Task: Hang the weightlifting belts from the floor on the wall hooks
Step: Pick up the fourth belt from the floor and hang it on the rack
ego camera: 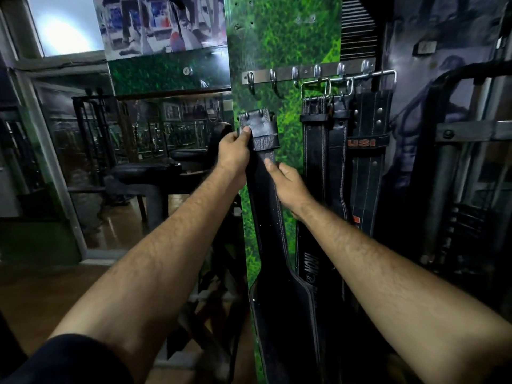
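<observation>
Black leather belt held upright against the green grass-print wall panel, buckle end up, wide back section low in the frame. Top end sits below the metal hook rail, under its two leftmost hooks and apart from them; not hung on any hook. Left hand grips the belt's left edge just below the buckle end, thumb pressed flat across the front of the strap beside the leather keeper loop, remaining fingers wrapped behind and out of sight. Right hand lies lower on the same belt, at its right edge: thumb on the front face pointing up, fingers curled round the edge toward the wall. Belt therefore runs between the two hands, left hand higher and nearer the top. To the right, just beside the right hand, three other dark belts hang from the rail by their metal buckles; one carries red lettering, another white lettering low down. Far right: dark frame of a weight machine. Left of panel: mirror with gym benches in front, glossy floor.
</observation>
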A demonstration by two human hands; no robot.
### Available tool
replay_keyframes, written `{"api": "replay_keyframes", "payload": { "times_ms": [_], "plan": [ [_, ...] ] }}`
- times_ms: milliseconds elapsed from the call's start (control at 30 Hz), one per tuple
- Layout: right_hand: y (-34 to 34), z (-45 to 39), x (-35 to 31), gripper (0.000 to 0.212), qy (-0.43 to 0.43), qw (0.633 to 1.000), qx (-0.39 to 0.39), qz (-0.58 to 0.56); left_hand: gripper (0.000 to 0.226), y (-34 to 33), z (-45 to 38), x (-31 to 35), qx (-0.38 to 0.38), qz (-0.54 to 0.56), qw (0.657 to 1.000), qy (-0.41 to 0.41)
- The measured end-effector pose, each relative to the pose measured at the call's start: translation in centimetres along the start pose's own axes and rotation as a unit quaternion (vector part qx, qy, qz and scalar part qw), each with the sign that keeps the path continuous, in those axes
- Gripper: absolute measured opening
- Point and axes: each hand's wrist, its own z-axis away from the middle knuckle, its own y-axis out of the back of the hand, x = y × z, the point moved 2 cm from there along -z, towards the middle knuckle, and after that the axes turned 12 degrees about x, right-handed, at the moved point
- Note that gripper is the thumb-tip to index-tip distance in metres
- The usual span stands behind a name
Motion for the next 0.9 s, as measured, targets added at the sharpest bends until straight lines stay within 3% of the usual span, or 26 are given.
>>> {"api": "replay_keyframes", "payload": {
  "times_ms": [167, 333, 467, 633, 800, 900],
  "plan": [
    [0.1, -0.6, -0.2, 0.03, -0.061, 0.996, 0.031, -0.054, 0.02, 1.0, -0.6, -1.7, 0.041, -0.002, 0.998, -0.05],
    [-0.8, -1.8, -2.0, 0.003, -0.082, 0.993, 0.0, -0.089, 0.025, 2.2, -0.9, -3.1, -0.036, -0.015, 0.996, -0.075],
    [-2.3, -2.2, -2.0, 0.013, -0.029, 0.996, 0.065, -0.047, 0.024, 3.4, -0.7, -4.7, -0.043, -0.034, 0.995, -0.079],
    [-3.8, -1.8, -0.8, 0.013, 0.026, 0.998, 0.052, -0.013, 0.021, 5.2, -1.4, -5.7, -0.018, -0.026, 0.997, -0.074],
    [-4.8, -2.0, 0.0, 0.05, 0.016, 0.999, 0.052, 0.001, 0.024, 6.3, -2.2, -4.8, -0.043, -0.018, 0.985, -0.164],
    [-5.1, -2.2, 0.2, 0.037, 0.019, 0.998, 0.059, -0.009, 0.023, 7.0, -3.0, -4.9, -0.039, -0.036, 0.983, -0.178]
  ]
}}
